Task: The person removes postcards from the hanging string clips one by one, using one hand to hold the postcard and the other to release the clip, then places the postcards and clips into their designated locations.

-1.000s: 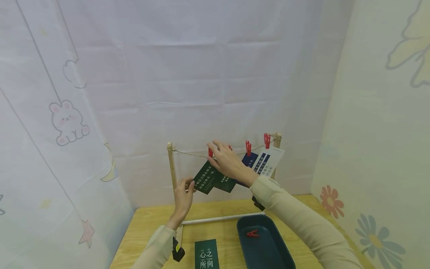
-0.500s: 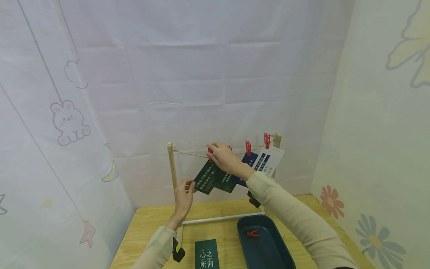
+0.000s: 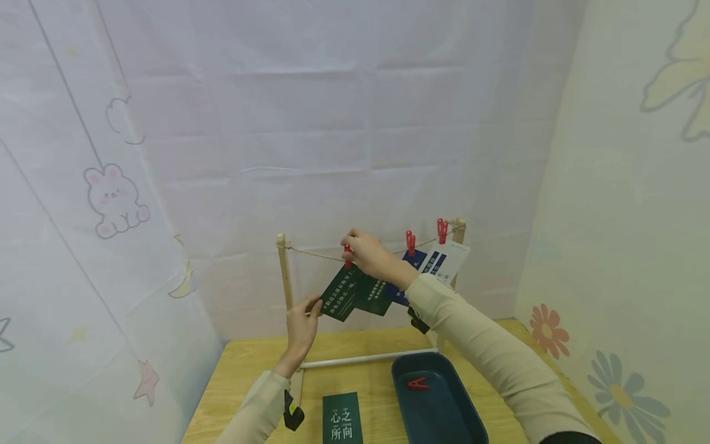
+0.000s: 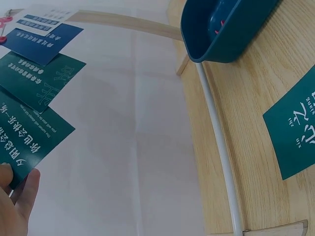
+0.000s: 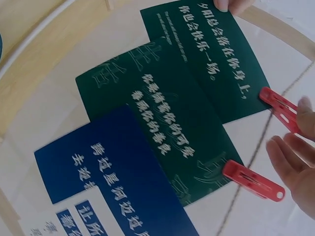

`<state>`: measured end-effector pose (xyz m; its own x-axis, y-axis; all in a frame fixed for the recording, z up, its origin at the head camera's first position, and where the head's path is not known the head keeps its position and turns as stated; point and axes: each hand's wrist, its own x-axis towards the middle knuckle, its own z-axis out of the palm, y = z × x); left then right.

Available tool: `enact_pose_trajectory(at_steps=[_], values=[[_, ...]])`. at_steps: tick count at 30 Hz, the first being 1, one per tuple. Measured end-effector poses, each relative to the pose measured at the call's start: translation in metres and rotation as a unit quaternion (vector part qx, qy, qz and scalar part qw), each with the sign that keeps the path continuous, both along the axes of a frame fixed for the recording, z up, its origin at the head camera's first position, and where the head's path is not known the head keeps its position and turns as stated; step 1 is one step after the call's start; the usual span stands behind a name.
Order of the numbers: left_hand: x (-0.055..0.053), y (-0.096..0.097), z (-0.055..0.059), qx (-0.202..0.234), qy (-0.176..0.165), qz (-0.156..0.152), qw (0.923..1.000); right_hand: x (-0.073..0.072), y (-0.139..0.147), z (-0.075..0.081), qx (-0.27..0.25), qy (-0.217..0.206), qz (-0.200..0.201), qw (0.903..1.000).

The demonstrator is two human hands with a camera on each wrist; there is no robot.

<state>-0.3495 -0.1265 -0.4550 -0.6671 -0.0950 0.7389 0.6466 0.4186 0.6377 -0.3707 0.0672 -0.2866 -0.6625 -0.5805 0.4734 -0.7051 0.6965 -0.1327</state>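
Note:
A dark green card with white lettering (image 3: 337, 296) hangs tilted at the rope line (image 3: 313, 253). My left hand (image 3: 301, 324) pinches its lower left corner between thumb and fingers, seen also in the left wrist view. At the card's top corner, my right hand (image 3: 374, 256) pinches a red clothespin (image 5: 280, 107), whose tip is right at the card's edge and the rope. Beside it hangs a second green card (image 5: 152, 123) with another red clothespin (image 5: 253, 180). A blue card (image 5: 108, 162) and a white card (image 3: 448, 259) follow on the right, partly overlapping.
A wooden frame with posts (image 3: 284, 271) carries the rope, and a white bar (image 3: 366, 359) runs along its base. On the table (image 3: 249, 370) lie a green card (image 3: 341, 419) and a dark blue bin (image 3: 444, 407) holding a red clothespin (image 3: 418, 384).
My right hand's fingers have drawn in closer around the red clothespin, and the hand has sunk slightly. The left hand keeps its pinch on the card's corner, almost still.

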Motion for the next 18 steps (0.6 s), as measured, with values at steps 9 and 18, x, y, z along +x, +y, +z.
enact_pose_trajectory(at_steps=[9,18], values=[[-0.001,-0.001,-0.001,-0.006,0.005,0.001,1.0,0.003,-0.003,0.014,0.027,-0.016,-0.001,0.9995],[0.002,-0.001,0.002,-0.003,-0.007,0.001,1.0,0.006,-0.006,0.022,0.057,-0.028,-0.018,0.9978]])
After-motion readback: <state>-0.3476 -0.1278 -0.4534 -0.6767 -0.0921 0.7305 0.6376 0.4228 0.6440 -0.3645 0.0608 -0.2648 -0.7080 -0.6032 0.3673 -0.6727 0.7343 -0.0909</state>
